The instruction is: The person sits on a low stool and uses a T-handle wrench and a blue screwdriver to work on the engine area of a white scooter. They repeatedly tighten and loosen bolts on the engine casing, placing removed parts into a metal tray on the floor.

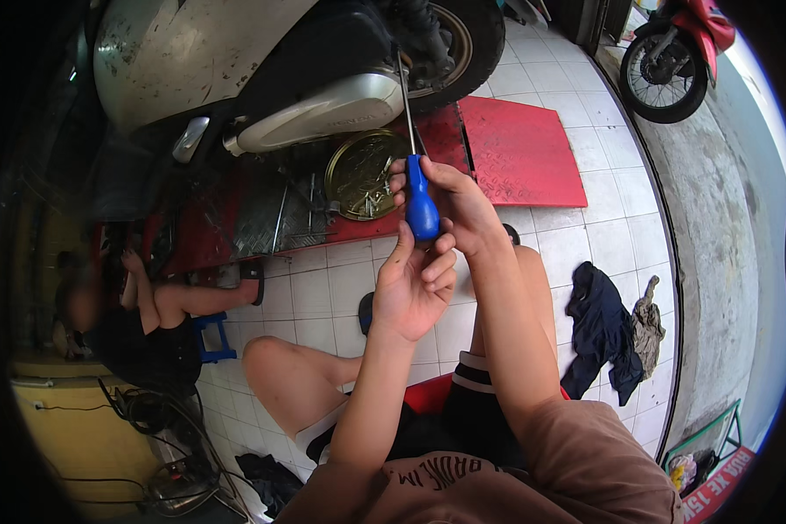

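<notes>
Both forearms [374,397] are pointing forward; the left hand [410,293] is curling palm-up just below the gripping right hand [465,208].

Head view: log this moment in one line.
right hand: grips blue-handled screwdriver | left hand: at handle's end | metal shaft: toward silver scooter

A plain brown T-shirt [498,499] spreads across the bottom of the frame, its short right sleeve [603,454] loose and wide. Dark capital lettering [458,470] arcs over the chest. Black shorts [470,416], lower centre, have pale bands [473,383] near the hems. The left hand [410,293] and right hand [465,210] are bare.
</notes>
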Demonstrator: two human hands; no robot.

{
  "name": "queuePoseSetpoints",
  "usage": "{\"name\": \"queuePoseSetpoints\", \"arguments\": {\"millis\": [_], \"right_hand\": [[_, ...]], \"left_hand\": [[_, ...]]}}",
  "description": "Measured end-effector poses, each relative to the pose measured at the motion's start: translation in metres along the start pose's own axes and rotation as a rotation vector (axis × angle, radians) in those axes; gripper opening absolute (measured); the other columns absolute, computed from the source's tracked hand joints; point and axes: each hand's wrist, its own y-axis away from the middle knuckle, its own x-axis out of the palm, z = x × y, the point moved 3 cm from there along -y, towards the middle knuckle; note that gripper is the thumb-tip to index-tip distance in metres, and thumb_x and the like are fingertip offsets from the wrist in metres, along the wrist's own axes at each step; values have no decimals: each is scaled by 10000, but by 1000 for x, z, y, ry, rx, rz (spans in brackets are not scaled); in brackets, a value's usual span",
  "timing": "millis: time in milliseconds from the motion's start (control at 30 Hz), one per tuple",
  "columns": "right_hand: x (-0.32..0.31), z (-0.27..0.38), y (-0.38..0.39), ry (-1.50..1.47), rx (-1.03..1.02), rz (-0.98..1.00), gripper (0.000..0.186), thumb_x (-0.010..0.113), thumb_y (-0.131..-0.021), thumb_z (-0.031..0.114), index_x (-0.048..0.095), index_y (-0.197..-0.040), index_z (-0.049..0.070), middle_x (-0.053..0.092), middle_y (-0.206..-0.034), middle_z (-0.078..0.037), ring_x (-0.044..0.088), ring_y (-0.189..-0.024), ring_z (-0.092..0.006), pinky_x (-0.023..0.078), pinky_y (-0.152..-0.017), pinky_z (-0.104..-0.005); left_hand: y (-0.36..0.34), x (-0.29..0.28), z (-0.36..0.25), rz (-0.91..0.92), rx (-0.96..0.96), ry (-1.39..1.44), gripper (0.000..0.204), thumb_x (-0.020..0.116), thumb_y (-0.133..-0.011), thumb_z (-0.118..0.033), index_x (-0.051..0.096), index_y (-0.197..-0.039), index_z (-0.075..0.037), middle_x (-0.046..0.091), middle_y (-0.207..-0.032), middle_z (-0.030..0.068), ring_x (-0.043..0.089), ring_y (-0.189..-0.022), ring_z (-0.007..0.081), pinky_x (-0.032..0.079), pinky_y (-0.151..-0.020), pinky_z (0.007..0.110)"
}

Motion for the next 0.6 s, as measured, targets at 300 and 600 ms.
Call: {"name": "queuePoseSetpoints", "arguments": {"millis": [300, 600], "right_hand": [[-5, 15, 12, 783, -81, -474, 287, 713, -844, 274, 620, -827, 4, 578, -673, -22, 531, -549, -77, 426, -465, -229], [1, 12, 7, 362, -63, -256, 245, 607, -921, 228, 612, -944, -16, 660, -806, -91, 648, -709, -142, 524, -641, -244]], "left_hand": [[-5, -22, -20, -449, 328, -879, 233, 671, -896, -228, 628, -962, -9, 582, -742, 38, 477, -541, 69, 350, -483, 189], [-1, -8, -3, -237, 293, -806, 470, 423, -986, -472, 534, -1063, -22, 521, -740, 29, 461, -550, 117, 337, -499, 238]]}}
